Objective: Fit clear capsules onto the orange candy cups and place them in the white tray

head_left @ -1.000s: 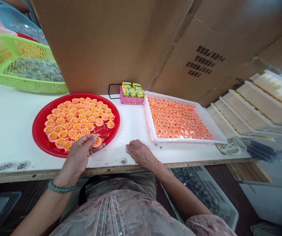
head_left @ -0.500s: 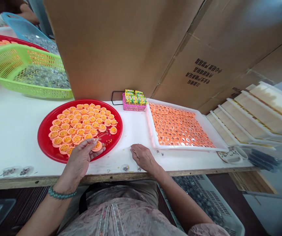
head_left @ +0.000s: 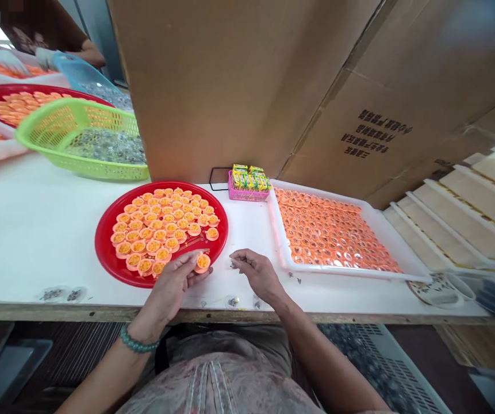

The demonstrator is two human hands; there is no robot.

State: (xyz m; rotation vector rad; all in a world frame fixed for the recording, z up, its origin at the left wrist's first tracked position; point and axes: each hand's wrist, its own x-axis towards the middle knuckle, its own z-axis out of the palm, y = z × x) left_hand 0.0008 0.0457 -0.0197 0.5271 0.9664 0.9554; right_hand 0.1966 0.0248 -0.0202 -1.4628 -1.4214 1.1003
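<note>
Your right hand [head_left: 258,275] has come nearer the orange cup [head_left: 203,263] since half a second ago, and your view has turned left, bringing a co-worker's gloved hands [head_left: 8,60] into sight. That cup, filled with yellow bits, sits pinched between the thumb and fingers of your left hand [head_left: 172,287], just over the near right edge of the red tray [head_left: 104,244]. Your right fingertips are pressed together just beside it, on a grey piece [head_left: 233,265] too small to make out. More cups [head_left: 160,234] crowd the red tray. Near the table edge, below your hands, lies a clear disc [head_left: 233,301]. To your right, a white tray [head_left: 337,272] holds rows of orange pieces [head_left: 329,238]; between the trays, farther back, stands a pink basket [head_left: 248,196] of yellow packets [head_left: 249,182]. Beyond rises brown cardboard [head_left: 238,86], with a green basket [head_left: 96,169] of clear pieces [head_left: 107,146] to its left.
</note>
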